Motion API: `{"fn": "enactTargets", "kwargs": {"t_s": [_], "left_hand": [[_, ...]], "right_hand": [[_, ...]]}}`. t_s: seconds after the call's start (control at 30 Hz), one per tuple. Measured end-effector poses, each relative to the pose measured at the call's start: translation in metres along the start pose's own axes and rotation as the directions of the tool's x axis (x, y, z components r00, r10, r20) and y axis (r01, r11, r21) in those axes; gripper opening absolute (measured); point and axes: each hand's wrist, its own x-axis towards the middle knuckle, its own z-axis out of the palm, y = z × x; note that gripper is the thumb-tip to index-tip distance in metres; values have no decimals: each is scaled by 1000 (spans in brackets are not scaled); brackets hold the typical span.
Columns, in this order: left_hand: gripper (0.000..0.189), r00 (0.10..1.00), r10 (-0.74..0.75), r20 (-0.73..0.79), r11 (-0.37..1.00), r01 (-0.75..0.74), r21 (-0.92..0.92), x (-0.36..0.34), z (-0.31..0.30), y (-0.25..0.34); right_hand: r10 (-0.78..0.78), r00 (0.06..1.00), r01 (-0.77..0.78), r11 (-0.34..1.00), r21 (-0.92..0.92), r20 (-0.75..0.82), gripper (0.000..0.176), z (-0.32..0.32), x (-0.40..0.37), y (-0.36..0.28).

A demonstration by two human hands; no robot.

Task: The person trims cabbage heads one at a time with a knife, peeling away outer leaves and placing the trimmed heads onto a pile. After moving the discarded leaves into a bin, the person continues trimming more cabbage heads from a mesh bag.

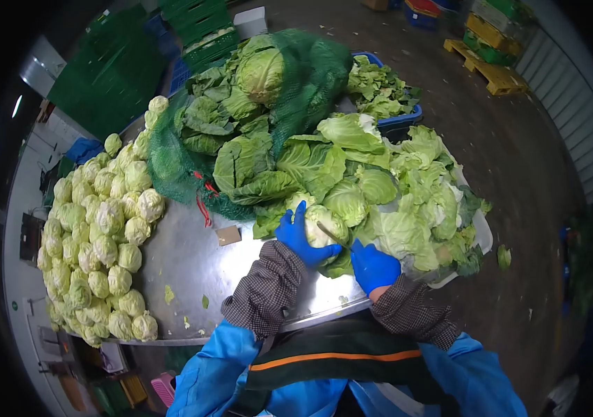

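A pale green cabbage [317,221] sits near the front edge of the metal table, its cut stem end facing me. My left hand [301,238], in a blue glove, grips the cabbage from its left side with fingers spread around it. Just right of it, my right hand [374,267], also blue-gloved, is closed. A narrow dark strip that looks like a knife blade [327,231] runs from this hand across the cabbage's base; its handle is hidden in the glove. Loose outer leaves [397,233] lie beside and behind both hands.
Trimmed cabbages [98,243] are piled at the table's left. A green net bag [310,76] with untrimmed cabbages stands behind. A blue crate [408,119] of leaves is at the back right. A small brown cardboard piece [228,235] lies on the metal table [185,278].
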Motion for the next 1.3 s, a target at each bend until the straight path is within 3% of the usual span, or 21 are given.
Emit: {"fn": "enactTargets", "kwargs": {"t_s": [0.13,0.27,0.33,0.37,0.4,0.47,0.57,0.7,0.73,0.8,0.87,0.9,0.93,1.0,1.03,1.1,1.13,1.17,1.23,1.27,1.3], "left_hand": [[123,995,-73,66,997,71,32,7,-5,14],[124,999,-28,-21,998,28,49,4,2,10],[125,997,-6,-72,1000,8,28,-5,6,12],[126,999,-20,-28,1000,20,2,-12,5,13],[125,998,11,-63,1000,-11,-6,-17,6,9],[124,990,76,-123,997,-80,-21,-25,13,2],[125,985,111,-132,987,-125,-101,-26,13,-2],[123,961,182,-210,963,-218,-160,-32,22,-23],[123,950,201,-238,956,-243,-164,-36,22,-28],[119,965,152,-214,921,-216,-323,-42,20,-39],[116,971,119,-208,861,-205,-465,-35,17,-53],[113,955,72,-288,819,-222,-530,-33,27,-68],[102,981,-29,-194,627,-133,-767,-29,29,-81],[87,987,-156,-39,170,-12,-985,-33,32,-90],[78,990,-138,-37,112,-22,-994,-38,28,-91],[78,997,-30,65,-415,46,-909,-44,22,-81],[80,998,-43,50,-451,25,-892,-48,15,-76],[82,998,-56,35,-487,3,-874,-52,7,-71],[84,947,-307,-98,50,-87,-995,-46,21,-98],[85,899,-387,-204,328,-73,-942,-45,27,-107],[87,830,-533,-162,432,103,-896,-49,23,-98]], "right_hand": [[57,978,-68,997,-48,-202,34,29,22,16],[177,982,-187,885,427,63,36,27,31,22],[254,967,-199,704,682,20,35,70,49,54],[289,957,-180,593,785,2,35,80,62,67],[325,945,-258,663,702,40,41,37,62,62],[235,970,-214,720,661,59,46,-12,56,31],[77,995,-59,967,247,-64,47,-20,52,-15],[-8,997,30,948,316,-72,48,13,86,1],[37,991,12,929,370,-127,43,18,93,9],[22,982,51,923,381,-186,40,40,96,34],[104,987,-41,902,429,-125,42,41,98,40],[146,986,-95,885,456,-79,43,44,93,40],[167,984,-121,883,454,-63,44,42,89,40],[201,978,-161,884,438,-46,45,29,86,44],[186,981,-147,901,408,-57,44,25,86,48],[153,986,-115,916,384,-69,44,26,84,61],[134,988,-97,924,371,-75,44,19,84,59],[118,993,-105,959,265,-33,54,12,83,54],[78,969,-13,963,269,-233,76,-15,64,10],[14,984,51,934,354,-178,85,-25,54,-14],[-55,990,107,892,439,-131,95,-29,47,-34]]}}
